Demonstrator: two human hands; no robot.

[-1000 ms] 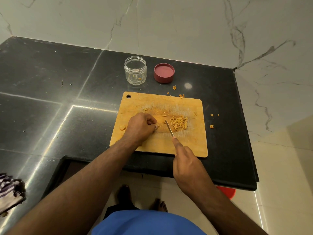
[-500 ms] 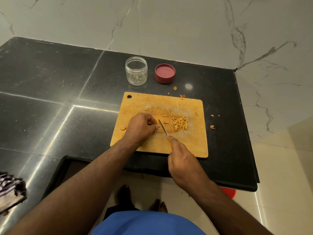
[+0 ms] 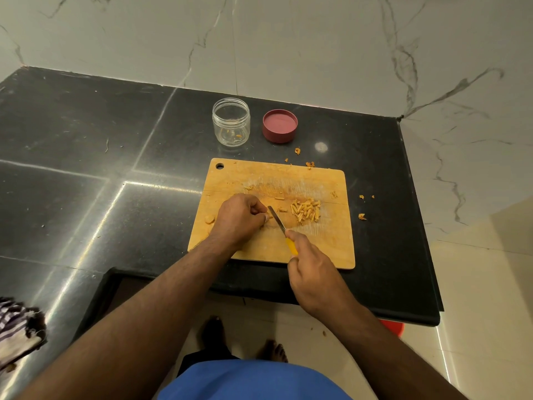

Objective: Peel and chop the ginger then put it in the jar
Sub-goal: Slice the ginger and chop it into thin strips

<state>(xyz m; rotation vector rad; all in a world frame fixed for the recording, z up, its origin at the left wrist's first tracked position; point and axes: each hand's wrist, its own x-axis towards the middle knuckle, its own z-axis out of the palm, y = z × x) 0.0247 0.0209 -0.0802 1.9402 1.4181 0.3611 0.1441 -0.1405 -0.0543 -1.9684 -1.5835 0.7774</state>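
Observation:
A wooden cutting board (image 3: 326, 249) lies on the black counter. My left hand (image 3: 239, 219) is curled over a small ginger piece, pinned under its fingertips and mostly hidden. My right hand (image 3: 313, 272) grips a yellow-handled knife (image 3: 276, 217), the blade tip just right of my left fingers. A heap of chopped ginger sticks (image 3: 306, 210) sits to the right of the blade. A round ginger slice (image 3: 209, 219) rests at the board's left edge. Behind the board stands the clear jar (image 3: 231, 122), uncapped, with a few bits inside.
The red lid (image 3: 279, 126) lies upside down beside the jar. Ginger peel scraps (image 3: 362, 216) dot the counter right of the board and behind it. The counter's front edge runs close under the board; a striped cloth (image 3: 17, 327) sits at far left.
The knife has shifted left from beside the chopped heap to right next to my left fingertips. My left hand has stayed in place on the ginger.

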